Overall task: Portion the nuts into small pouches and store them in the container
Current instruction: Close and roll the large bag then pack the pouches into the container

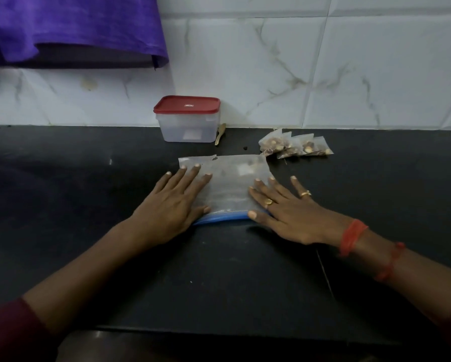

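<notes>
Though illegible, white logo (187,105) on lid (170,105).

Counter (62,205): 1 container (187,126) w/ 1 red lid (187,105), 1 spoon (220,134), 1 zip bag (229,184), 1 purple cloth (75,27). Nut pouches (294,147): approx. 4, overlapping, exact no. unclear. Hands: 2, i.e. left hand (172,205), right hand (292,212).

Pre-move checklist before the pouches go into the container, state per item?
1. Left hand free: not ok, flat on the clear zip bag with blue strip.
2. Right hand free: not ok, flat on the same bag.
3. Clear plastic container open: not ok, red lid on.
4. Small clear nut pouches filled: ok, heaped on the black counter.
5. Pouches sealed: cannot tell.
</notes>
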